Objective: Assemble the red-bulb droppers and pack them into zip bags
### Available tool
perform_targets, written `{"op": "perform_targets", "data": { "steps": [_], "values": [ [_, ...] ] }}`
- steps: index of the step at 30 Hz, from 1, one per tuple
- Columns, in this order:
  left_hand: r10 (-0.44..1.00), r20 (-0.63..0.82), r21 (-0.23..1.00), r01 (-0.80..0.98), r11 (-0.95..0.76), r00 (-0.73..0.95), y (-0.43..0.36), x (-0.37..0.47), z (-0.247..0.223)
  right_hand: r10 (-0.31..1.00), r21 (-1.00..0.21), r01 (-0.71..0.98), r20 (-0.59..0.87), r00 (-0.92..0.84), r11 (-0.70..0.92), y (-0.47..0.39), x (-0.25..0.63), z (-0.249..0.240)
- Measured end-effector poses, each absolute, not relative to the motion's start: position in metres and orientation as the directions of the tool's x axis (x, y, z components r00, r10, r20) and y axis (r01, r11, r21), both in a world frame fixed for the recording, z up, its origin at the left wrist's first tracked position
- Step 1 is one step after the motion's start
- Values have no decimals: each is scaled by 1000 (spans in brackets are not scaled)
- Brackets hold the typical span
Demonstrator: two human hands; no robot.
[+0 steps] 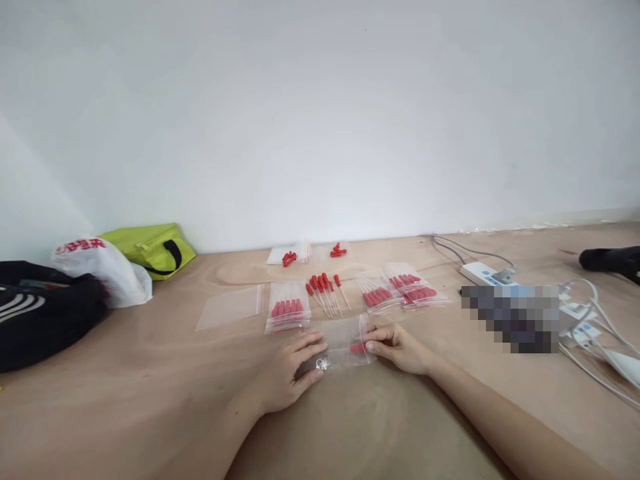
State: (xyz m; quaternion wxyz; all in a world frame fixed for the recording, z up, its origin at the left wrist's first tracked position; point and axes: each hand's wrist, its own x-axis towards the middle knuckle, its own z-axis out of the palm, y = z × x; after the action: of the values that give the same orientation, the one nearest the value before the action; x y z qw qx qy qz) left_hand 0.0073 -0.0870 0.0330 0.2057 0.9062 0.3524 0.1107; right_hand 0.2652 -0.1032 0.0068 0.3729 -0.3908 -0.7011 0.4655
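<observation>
A clear zip bag (343,333) lies flat in front of me. My left hand (295,370) rests on its left end, thumb and fingers apart. At the bag's right, open-looking end, my right hand (397,347) pinches a dropper by its red bulb (357,348); its thin tube hardly shows through the plastic. Just beyond the bag lies a loose bunch of red-topped droppers (325,293). To their left is a filled zip bag of droppers (287,308), and to their right are several more filled bags (379,295).
A flat zip bag (231,308) lies at left. Near the wall, loose red bulbs (289,258) lie on plastic bags. A black bag (45,320), white plastic bag (107,273) and lime-green bag (150,250) stand at far left. A power strip (483,273) with cables is at right.
</observation>
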Motion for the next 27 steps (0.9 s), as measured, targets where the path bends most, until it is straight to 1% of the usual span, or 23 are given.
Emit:
{"op": "perform_targets", "data": {
  "steps": [3, 8, 10, 12, 14, 15, 16, 19, 20, 21, 27],
  "values": [
    [662, 43, 466, 571, -676, 748, -83, 3, 32, 897, -930, 240, 164, -410, 279, -103, 268, 6],
    [646, 99, 479, 533, -698, 757, -80, 2, 28, 942, -935, 266, 150, -301, 234, -100, 264, -4],
    [643, 132, 482, 518, -707, 754, -80, 3, 27, 925, -912, 294, 184, -333, 287, -101, 265, -3],
    [638, 160, 485, 503, -715, 753, -81, 4, 28, 888, -870, 330, 222, -402, 367, -101, 268, 3],
    [635, 178, 490, 492, -720, 752, -81, 5, 28, 880, -837, 389, 206, -429, 386, -100, 272, 11],
    [634, 185, 495, 486, -720, 751, -82, 5, 29, 903, -823, 441, 185, -389, 359, -97, 274, 15],
    [636, 192, 503, 481, -718, 747, -82, 6, 29, 935, -804, 505, 170, -310, 314, -94, 274, 19],
    [649, 203, 535, 472, -701, 733, -83, 7, 30, 984, -702, 699, 177, -21, 141, -74, 267, 28],
    [656, 200, 545, 474, -692, 728, -83, 7, 31, 984, -654, 748, 176, 12, 108, -65, 261, 29],
    [663, 192, 553, 478, -682, 724, -83, 7, 31, 985, -633, 769, 171, 27, 88, -55, 255, 30],
    [674, 172, 583, 477, -657, 718, -85, 8, 33, 976, -580, 810, 117, 182, -81, 4, 214, 24]
  ]
}}
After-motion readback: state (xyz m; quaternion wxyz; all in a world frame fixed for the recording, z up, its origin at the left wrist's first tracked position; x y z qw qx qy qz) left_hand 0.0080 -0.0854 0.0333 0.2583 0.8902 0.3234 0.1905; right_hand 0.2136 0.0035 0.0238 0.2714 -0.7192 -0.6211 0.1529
